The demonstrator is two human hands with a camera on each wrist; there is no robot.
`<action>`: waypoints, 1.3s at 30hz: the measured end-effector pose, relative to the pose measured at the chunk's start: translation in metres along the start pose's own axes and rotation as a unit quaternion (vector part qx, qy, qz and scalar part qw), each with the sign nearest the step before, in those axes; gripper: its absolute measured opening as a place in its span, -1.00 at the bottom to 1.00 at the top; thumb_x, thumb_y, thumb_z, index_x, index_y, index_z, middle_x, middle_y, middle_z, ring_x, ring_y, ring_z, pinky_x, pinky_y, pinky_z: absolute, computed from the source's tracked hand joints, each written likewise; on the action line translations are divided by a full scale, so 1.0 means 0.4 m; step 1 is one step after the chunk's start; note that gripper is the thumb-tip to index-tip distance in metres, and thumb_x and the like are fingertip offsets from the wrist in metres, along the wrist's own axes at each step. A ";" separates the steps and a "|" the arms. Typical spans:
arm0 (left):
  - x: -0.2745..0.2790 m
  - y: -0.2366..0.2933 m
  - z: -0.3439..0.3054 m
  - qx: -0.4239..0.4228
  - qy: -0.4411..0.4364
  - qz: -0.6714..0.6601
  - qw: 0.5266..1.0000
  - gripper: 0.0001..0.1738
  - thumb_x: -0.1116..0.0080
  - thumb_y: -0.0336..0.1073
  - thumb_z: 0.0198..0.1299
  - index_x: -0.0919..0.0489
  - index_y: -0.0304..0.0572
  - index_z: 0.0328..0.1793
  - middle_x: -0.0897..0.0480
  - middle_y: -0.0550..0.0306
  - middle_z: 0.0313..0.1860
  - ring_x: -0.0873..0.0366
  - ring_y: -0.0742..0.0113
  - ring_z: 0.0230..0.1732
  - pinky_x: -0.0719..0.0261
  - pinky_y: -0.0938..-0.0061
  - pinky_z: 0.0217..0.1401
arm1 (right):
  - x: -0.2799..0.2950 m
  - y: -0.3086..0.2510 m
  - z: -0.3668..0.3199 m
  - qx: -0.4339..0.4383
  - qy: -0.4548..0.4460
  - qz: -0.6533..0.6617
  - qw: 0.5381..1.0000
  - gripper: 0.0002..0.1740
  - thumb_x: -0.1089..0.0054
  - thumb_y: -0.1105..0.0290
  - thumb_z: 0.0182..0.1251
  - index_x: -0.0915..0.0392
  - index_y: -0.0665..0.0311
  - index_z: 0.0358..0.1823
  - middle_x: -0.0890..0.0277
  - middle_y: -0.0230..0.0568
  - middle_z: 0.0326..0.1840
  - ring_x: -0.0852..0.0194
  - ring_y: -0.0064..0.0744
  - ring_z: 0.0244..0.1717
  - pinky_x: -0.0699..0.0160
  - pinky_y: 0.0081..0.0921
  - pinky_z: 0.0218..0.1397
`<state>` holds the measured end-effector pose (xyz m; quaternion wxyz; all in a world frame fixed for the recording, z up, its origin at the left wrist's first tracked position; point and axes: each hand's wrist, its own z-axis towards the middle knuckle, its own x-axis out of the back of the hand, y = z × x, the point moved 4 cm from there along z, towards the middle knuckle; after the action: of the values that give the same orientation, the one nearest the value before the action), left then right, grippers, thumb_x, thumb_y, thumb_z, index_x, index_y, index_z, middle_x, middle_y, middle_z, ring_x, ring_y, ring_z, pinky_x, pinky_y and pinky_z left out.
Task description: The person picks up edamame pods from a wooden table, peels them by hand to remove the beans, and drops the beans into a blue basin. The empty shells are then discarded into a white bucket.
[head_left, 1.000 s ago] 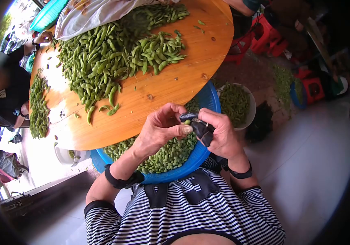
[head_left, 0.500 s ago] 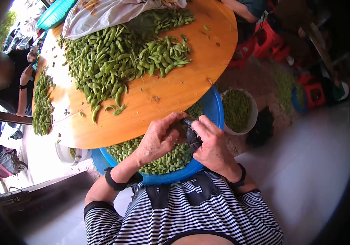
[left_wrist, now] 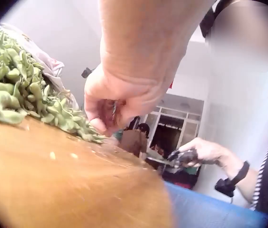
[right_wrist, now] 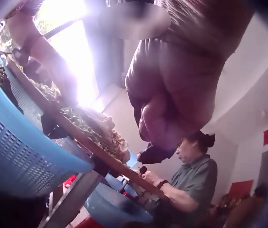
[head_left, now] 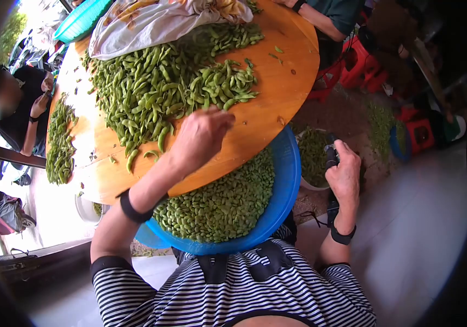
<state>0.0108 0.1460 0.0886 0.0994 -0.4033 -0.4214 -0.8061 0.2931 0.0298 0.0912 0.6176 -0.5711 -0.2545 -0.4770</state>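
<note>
My left hand is over the wooden table at the near edge of a heap of green soybean pods. Its fingers curl in toward the thumb, and nothing held shows in the left wrist view. Off to the right, my right hand is raised over a white bucket of green pods. Dark wraps cover some of its fingers, which are partly bent; I cannot tell whether they hold anything. Between the arms, a blue plastic basket holds many shelled green beans.
The round wooden table overhangs the basket. A pale cloth covers the heap's back. A person in black sits at the left by a smaller row of pods; another person sits across. Red stools stand at the right.
The hands worked together over the basket, with a green bean showing between them a second ago. They have parted: left up to the pod heap, right out over the white bucket.
</note>
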 end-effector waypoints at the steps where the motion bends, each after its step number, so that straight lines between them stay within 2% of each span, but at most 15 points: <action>1: -0.010 -0.023 0.032 -0.002 0.001 0.043 0.999 -0.84 -0.13 -0.54 0.12 -0.62 -0.32 -0.16 -0.61 -0.07 -0.30 -0.61 -0.07 -0.29 -0.58 0.19 -0.21 | -0.011 -0.002 0.002 0.005 -0.003 0.008 1.000 -0.70 0.01 0.73 -0.11 -0.41 0.46 -0.24 -0.44 0.17 -0.32 -0.45 0.28 -0.19 -0.41 -0.08 -0.12; 5: -0.054 -0.073 0.088 0.005 0.005 0.157 0.988 -0.82 -0.14 -0.52 0.07 -0.58 -0.29 -0.16 -0.58 -0.07 -0.24 -0.59 -0.15 -0.25 -0.58 0.10 -0.20 | -0.030 -0.021 0.009 0.019 -0.001 0.042 0.999 -0.69 0.01 0.74 -0.15 -0.39 0.46 -0.26 -0.44 0.14 -0.31 -0.43 0.27 -0.17 -0.41 -0.11 -0.12; 10: -0.058 -0.091 0.087 0.059 -0.005 0.189 0.980 -0.85 -0.08 -0.53 0.06 -0.53 -0.24 -0.21 -0.56 -0.06 -0.23 -0.59 -0.14 -0.21 -0.57 0.07 -0.20 | -0.047 -0.047 0.013 0.065 -0.017 0.058 0.996 -0.66 0.04 0.76 -0.20 -0.36 0.46 -0.26 -0.42 0.13 -0.29 -0.39 0.28 -0.17 -0.41 -0.16 -0.12; 19: -0.066 -0.095 0.056 0.005 0.016 0.192 0.981 -0.84 -0.15 -0.42 0.12 -0.56 -0.25 -0.16 -0.51 -0.03 -0.13 -0.58 -0.10 -0.19 -0.56 0.09 -0.18 | -0.092 -0.145 -0.003 0.124 -0.056 0.139 0.981 -0.67 0.10 0.76 -0.24 -0.35 0.44 -0.31 -0.34 0.11 -0.40 -0.26 0.27 -0.33 -0.40 -0.27 -0.26; 21: -0.056 -0.067 0.040 -0.015 0.052 0.171 0.984 -0.85 -0.12 -0.44 0.13 -0.54 -0.28 -0.16 -0.53 -0.07 -0.18 -0.58 -0.11 -0.23 -0.56 0.10 -0.17 | -0.091 -0.162 -0.002 0.155 -0.057 0.159 0.974 -0.70 0.08 0.75 -0.11 -0.43 0.44 -0.26 -0.38 0.01 -0.45 -0.36 0.05 -0.43 -0.42 -0.37 -0.29; 22: -0.047 -0.048 0.032 -0.014 0.053 0.171 0.984 -0.85 -0.12 -0.44 0.13 -0.54 -0.28 -0.16 -0.53 -0.07 -0.18 -0.58 -0.11 -0.23 -0.56 0.10 -0.17 | -0.091 -0.170 -0.001 0.155 -0.058 0.159 0.973 -0.70 0.08 0.75 -0.11 -0.43 0.44 -0.26 -0.38 0.01 -0.45 -0.36 0.05 -0.43 -0.42 -0.37 -0.29; 24: -0.035 -0.015 0.016 -0.013 0.028 0.011 0.999 -0.86 -0.09 -0.47 0.13 -0.53 -0.27 -0.16 -0.58 -0.09 -0.29 -0.59 -0.08 -0.31 -0.56 0.16 -0.19 | -0.101 -0.174 0.004 0.069 -0.090 0.285 0.952 -0.74 0.01 0.71 0.08 -0.52 0.42 -0.18 -0.45 -0.22 -0.48 -0.41 -0.46 -0.48 -0.41 -0.54 -0.35; 25: -0.030 0.004 0.003 -0.002 0.031 -0.066 0.997 -0.87 -0.06 -0.49 0.19 -0.54 -0.26 -0.14 -0.59 0.01 -0.42 -0.59 0.17 -0.40 -0.55 0.33 -0.26 | -0.095 -0.184 0.008 0.071 -0.090 0.285 0.952 -0.74 0.01 0.71 0.08 -0.52 0.42 -0.18 -0.45 -0.22 -0.48 -0.41 -0.46 -0.48 -0.41 -0.54 -0.35; 26: -0.020 0.024 -0.012 -0.002 0.033 -0.065 0.997 -0.87 -0.06 -0.49 0.19 -0.54 -0.26 -0.14 -0.59 0.01 -0.42 -0.59 0.17 -0.40 -0.55 0.33 -0.26 | -0.094 -0.190 0.012 0.026 -0.132 0.340 0.931 -0.76 -0.03 0.68 0.14 -0.55 0.41 -0.15 -0.47 -0.32 -0.47 -0.37 -0.62 -0.46 -0.39 -0.61 -0.39; 27: -0.012 0.041 -0.026 0.046 0.006 -0.137 0.990 -0.88 -0.07 -0.49 0.22 -0.54 -0.27 -0.12 -0.58 0.08 -0.43 -0.55 0.30 -0.41 -0.54 0.40 -0.29 | -0.099 -0.196 0.012 -0.020 -0.174 0.392 0.903 -0.77 -0.07 0.64 0.20 -0.58 0.40 -0.12 -0.48 -0.42 -0.46 -0.34 -0.79 -0.44 -0.37 -0.68 -0.42; 29: -0.021 0.051 -0.054 0.122 -0.018 -0.236 0.964 -0.88 -0.08 -0.49 0.29 -0.55 -0.28 -0.08 -0.55 0.23 -0.43 -0.48 0.55 -0.41 -0.50 0.55 -0.32 | -0.115 -0.236 0.007 -0.016 -0.178 0.414 0.893 -0.79 -0.09 0.64 0.20 -0.58 0.40 -0.13 -0.47 -0.46 -0.47 -0.33 -0.80 -0.47 -0.34 -0.70 -0.45; 30: -0.026 0.050 -0.064 0.121 -0.018 -0.237 0.964 -0.88 -0.08 -0.49 0.29 -0.55 -0.28 -0.08 -0.55 0.23 -0.43 -0.48 0.55 -0.41 -0.50 0.55 -0.32 | -0.123 -0.248 0.004 -0.015 -0.183 0.434 0.882 -0.80 -0.10 0.63 0.20 -0.58 0.40 -0.14 -0.46 -0.50 -0.48 -0.32 -0.81 -0.50 -0.31 -0.72 -0.47; 36: -0.001 0.052 -0.099 0.081 0.047 -0.176 0.980 -0.84 -0.07 -0.52 0.27 -0.57 -0.26 -0.05 -0.60 0.16 -0.38 -0.54 0.43 -0.39 -0.54 0.49 -0.29 | -0.123 -0.238 0.004 -0.012 -0.182 0.444 0.878 -0.83 -0.07 0.51 0.31 -0.60 0.39 -0.16 -0.40 -0.52 -0.58 -0.30 -0.80 -0.57 -0.24 -0.74 -0.55; 38: -0.003 0.081 -0.113 0.034 -0.043 -0.165 0.985 -0.82 -0.09 -0.56 0.21 -0.60 -0.26 -0.09 -0.63 0.08 -0.33 -0.59 0.32 -0.37 -0.58 0.45 -0.26 | -0.106 -0.217 -0.002 -0.029 -0.153 0.445 0.882 -0.84 -0.07 0.49 0.32 -0.61 0.37 -0.18 -0.38 -0.53 -0.61 -0.28 -0.81 -0.60 -0.21 -0.75 -0.56; 39: -0.015 0.099 -0.119 0.004 -0.093 -0.175 0.980 -0.80 -0.11 -0.57 0.14 -0.62 -0.25 -0.12 -0.63 0.00 -0.32 -0.64 0.15 -0.33 -0.61 0.36 -0.23 | -0.106 -0.199 -0.006 -0.030 -0.151 0.440 0.885 -0.84 -0.07 0.49 0.33 -0.62 0.35 -0.19 -0.38 -0.53 -0.63 -0.27 -0.81 -0.60 -0.19 -0.75 -0.56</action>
<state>0.0075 0.0841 0.0928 -0.0811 -0.3964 -0.4957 -0.7685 0.2049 0.0489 0.0911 0.7005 -0.7081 -0.0530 -0.0716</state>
